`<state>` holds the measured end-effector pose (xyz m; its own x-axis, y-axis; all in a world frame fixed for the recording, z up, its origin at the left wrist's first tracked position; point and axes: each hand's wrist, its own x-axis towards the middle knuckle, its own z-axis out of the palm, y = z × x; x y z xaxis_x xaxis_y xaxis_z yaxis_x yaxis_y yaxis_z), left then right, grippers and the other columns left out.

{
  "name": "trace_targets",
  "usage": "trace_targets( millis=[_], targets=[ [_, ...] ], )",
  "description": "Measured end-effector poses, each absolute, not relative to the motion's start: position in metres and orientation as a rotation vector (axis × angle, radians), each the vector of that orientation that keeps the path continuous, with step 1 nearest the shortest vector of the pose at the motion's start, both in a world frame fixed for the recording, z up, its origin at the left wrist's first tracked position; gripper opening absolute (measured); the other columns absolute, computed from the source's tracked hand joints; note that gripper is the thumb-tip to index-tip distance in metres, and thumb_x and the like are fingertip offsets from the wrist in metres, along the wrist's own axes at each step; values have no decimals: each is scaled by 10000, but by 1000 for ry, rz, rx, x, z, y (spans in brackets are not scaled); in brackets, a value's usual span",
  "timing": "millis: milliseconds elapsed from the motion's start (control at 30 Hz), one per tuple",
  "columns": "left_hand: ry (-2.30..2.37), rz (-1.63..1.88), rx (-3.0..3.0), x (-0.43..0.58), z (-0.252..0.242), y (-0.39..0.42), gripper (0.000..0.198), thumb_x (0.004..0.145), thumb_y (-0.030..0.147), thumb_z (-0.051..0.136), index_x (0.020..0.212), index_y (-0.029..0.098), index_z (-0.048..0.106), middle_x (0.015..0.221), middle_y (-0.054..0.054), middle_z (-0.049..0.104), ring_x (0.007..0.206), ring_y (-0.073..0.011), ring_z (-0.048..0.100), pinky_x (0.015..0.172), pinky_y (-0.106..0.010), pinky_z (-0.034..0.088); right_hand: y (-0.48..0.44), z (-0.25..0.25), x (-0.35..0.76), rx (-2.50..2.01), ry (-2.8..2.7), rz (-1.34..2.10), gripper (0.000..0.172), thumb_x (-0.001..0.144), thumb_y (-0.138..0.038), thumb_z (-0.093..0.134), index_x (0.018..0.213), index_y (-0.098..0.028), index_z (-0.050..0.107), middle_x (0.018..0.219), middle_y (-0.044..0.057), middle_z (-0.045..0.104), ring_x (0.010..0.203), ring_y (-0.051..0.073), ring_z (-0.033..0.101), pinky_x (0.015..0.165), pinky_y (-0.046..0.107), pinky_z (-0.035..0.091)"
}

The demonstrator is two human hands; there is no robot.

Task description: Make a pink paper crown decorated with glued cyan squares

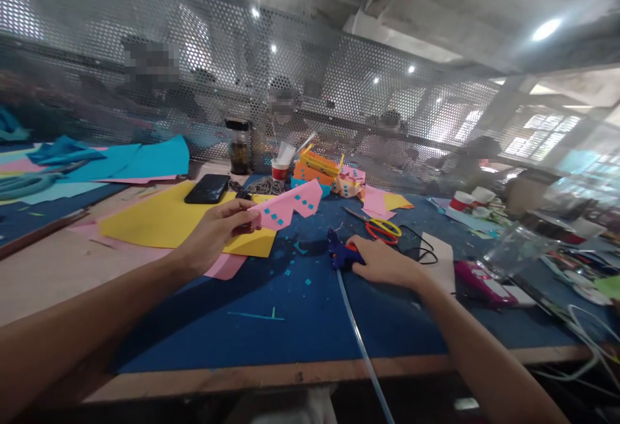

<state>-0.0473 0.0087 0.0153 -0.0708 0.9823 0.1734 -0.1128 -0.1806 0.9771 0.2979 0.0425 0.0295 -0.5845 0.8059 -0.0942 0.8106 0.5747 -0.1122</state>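
Observation:
My left hand [227, 225] pinches the left end of a pink paper piece [281, 209] with small blue squares on it, held above the blue table mat [203, 327]. On the right, my right hand [382, 261] is wrapped round a dark blue glue gun [343, 253], low over the mat. A long clear glue stick [356, 330] runs from the gun toward the table's front edge. Small blue paper bits [308, 282] lie on the mat between my hands. Scissors [382, 230] with red and yellow handles rest just beyond my right hand.
Yellow paper [159, 217] and a black phone [208, 189] lie at left, blue sheets [140, 160] farther out. At the back stand a jar [239, 149], a paper cup [279, 169] and orange paper pieces [314, 167]. A magenta device [484, 284] and a clear container [520, 246] are at right.

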Motion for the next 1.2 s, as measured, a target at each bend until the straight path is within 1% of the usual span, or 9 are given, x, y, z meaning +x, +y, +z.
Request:
trace_targets(
  millis=[233,333,367,433,500,700,767,933,1200],
  targets=[
    [1085,1406,1157,-42,17,6,240,753,373,819,874,196,713,758,1,658,687,-131,587,664,-251,479,44,37,311,1321,2894,-187,494,820,-237,594,1306,-153,568,1251,154,610,1150,313,571,987,427,405],
    [1088,1408,1163,-37,19,3,231,759,370,818,859,188,717,756,4,659,698,-119,581,691,-236,472,41,57,313,1324,3100,-222,482,834,-303,663,1294,-184,582,1287,133,577,1224,290,525,1061,429,374],
    [1090,1410,1165,-35,21,2,230,757,369,820,858,188,719,757,4,660,702,-117,579,693,-232,468,40,63,311,1359,3174,-294,431,865,-340,654,1267,-196,599,1274,119,586,1204,269,540,1054,418,387],
    [1091,1411,1177,-31,25,-1,226,754,363,822,862,189,725,770,-1,667,721,-122,585,697,-231,463,38,72,301,1466,3265,-541,307,919,-371,605,1175,-205,640,1165,89,642,1067,224,605,961,381,452],
    [1080,1417,1208,-26,29,-4,210,763,362,813,853,192,729,782,-5,670,745,-130,594,708,-235,464,37,73,285,1512,3257,-884,265,935,-391,591,1102,-199,663,1073,72,685,953,204,637,877,366,485],
    [1038,1480,1295,-9,45,-11,183,781,361,795,873,212,742,810,2,678,787,-132,593,745,-237,466,27,59,231,1257,3056,-2049,392,859,-447,695,1137,-174,643,1083,83,698,926,198,657,857,361,514],
    [1034,1480,1309,-3,48,-12,202,790,369,784,907,209,746,818,-2,680,794,-138,595,755,-248,471,21,57,220,1176,2986,-2280,396,834,-430,724,1130,-176,659,1084,74,700,950,191,647,863,336,511],
    [1020,1514,1346,9,42,-10,196,815,375,762,894,200,726,822,-11,678,803,-156,603,792,-283,491,20,46,213,1213,2940,-2501,329,806,-368,750,1063,-174,684,1031,53,706,878,165,636,828,302,503],
    [1071,1514,1380,9,25,-7,242,829,403,752,958,200,718,848,-19,695,812,-163,610,800,-288,490,20,37,214,1236,2872,-2518,302,765,-353,751,977,-148,689,899,50,688,817,173,617,799,314,487]
  ],
)
